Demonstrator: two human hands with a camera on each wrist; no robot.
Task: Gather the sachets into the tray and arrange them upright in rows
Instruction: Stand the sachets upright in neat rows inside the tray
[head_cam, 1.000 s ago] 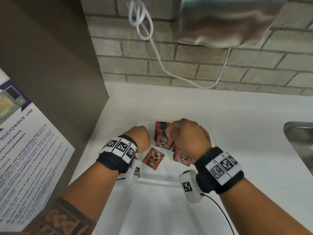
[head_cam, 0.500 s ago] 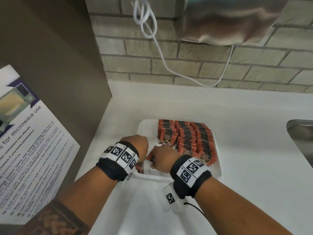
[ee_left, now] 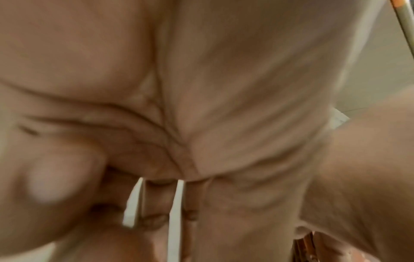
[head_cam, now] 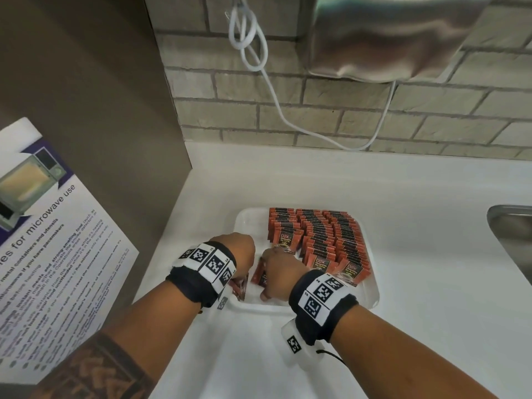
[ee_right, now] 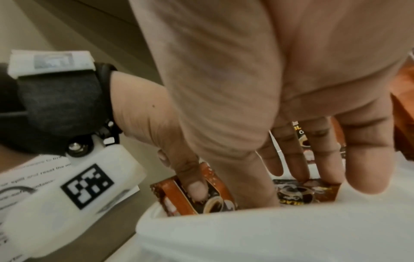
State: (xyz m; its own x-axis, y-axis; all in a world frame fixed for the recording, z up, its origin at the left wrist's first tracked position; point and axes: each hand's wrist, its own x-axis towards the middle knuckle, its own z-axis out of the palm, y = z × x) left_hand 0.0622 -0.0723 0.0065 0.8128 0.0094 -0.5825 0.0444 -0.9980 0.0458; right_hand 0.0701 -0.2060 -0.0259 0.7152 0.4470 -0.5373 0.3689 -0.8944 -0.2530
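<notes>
A white tray (head_cam: 250,223) sits on the counter with red-and-black sachets (head_cam: 319,234) standing upright in rows along its right part. My left hand (head_cam: 241,251) is at the tray's near left corner, gripping a few sachets (ee_right: 195,195); their white edges (ee_left: 177,212) show between its fingers. Close beside it, my right hand (head_cam: 275,273) reaches down into the tray. Its straight fingertips (ee_right: 301,175) touch a sachet (ee_right: 306,193) lying flat on the tray floor, with the thumb down at that sachet's left.
A brown cabinet side with a microwave-use poster (head_cam: 57,240) stands close on the left. A steel sink (head_cam: 512,226) is at the right edge. On the brick wall behind hang a white cord (head_cam: 273,90) and a metal appliance (head_cam: 388,38). White counter (head_cam: 403,191) surrounds the tray.
Both hands have come down from the upright rows to the tray's near left corner, where a loose sachet lay flat. The rows, earlier hidden by the right hand, now show.
</notes>
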